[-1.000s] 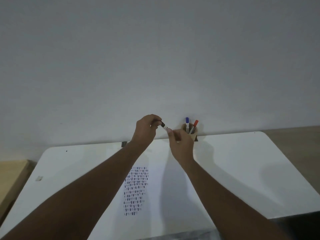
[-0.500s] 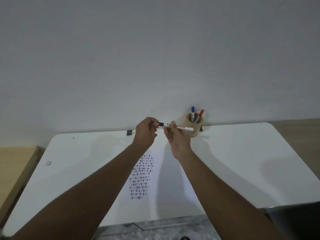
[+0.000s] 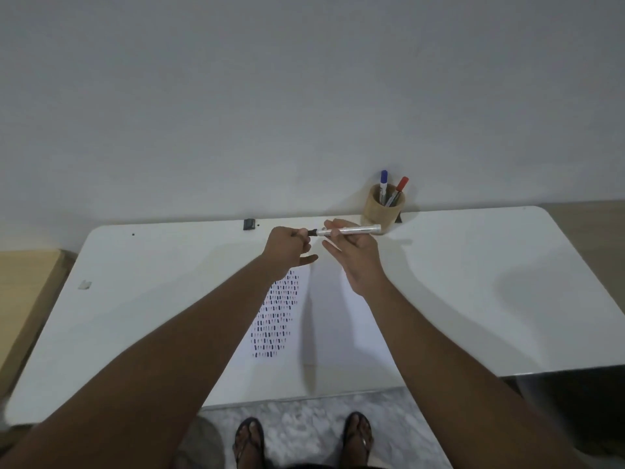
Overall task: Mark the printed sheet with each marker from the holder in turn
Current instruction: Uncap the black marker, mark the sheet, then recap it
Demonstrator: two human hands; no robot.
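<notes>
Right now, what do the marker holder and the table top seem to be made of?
The marker holder looks like wood or bamboo: tan, matte, with a thick cylindrical wall; no grain is clear enough to be sure. The table top looks like white laminate or painted board: smooth, even, with a faint sheen and rounded corners. What lies under the coating cannot be told.
</notes>
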